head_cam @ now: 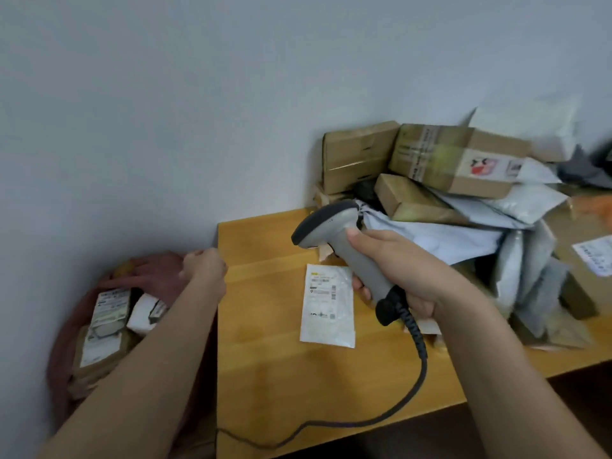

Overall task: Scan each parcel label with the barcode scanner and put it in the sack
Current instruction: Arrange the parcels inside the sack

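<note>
My right hand (400,270) grips the handle of a grey barcode scanner (334,233), whose head points left and down over the table. A flat white parcel (326,313) with a printed label lies face up on the wooden table (265,376), just left of the scanner handle. My left hand (205,270) is out over the dark red sack (155,270) beside the table's left edge, its fingers curled; whether it holds the sack's rim I cannot tell. Inside the sack lie labelled parcels (109,313).
A heap of brown cardboard boxes (457,160) and grey and white mailer bags (530,266) fills the table's back right against the wall. The scanner's black cable (417,376) runs down over the table's front edge. Another labelled parcel (596,256) lies at far right.
</note>
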The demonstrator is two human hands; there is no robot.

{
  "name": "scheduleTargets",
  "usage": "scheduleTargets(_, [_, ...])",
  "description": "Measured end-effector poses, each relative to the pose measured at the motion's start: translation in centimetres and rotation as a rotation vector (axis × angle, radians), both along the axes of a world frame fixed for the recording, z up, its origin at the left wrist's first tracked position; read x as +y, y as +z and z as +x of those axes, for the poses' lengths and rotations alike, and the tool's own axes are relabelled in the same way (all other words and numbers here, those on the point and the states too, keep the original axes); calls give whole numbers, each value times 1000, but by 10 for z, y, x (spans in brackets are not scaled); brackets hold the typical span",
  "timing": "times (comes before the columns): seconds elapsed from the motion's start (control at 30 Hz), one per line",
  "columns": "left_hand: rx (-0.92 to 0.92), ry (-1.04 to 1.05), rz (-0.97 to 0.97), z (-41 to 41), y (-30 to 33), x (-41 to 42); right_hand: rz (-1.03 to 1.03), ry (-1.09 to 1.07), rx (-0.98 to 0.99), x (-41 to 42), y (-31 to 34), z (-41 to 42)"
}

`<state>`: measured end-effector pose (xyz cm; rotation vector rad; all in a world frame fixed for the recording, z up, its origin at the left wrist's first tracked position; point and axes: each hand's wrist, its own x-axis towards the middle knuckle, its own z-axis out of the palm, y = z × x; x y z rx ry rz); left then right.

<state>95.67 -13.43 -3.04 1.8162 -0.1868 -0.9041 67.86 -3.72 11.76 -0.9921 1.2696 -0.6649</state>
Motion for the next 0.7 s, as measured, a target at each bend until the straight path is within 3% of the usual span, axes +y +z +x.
scheduleTargets(0.3, [80,-286,-92,-255,69,-6,-126,-162,34,35,36,-234])
scheduleTargets(0.5, [-41,-466,-168,-374,109,-17,-142,-402,-11,38,51,-323])
scheduleTargets(0.7, [240,-504,-102,-426,141,-50,-153,-464,-64,36,49,-344])
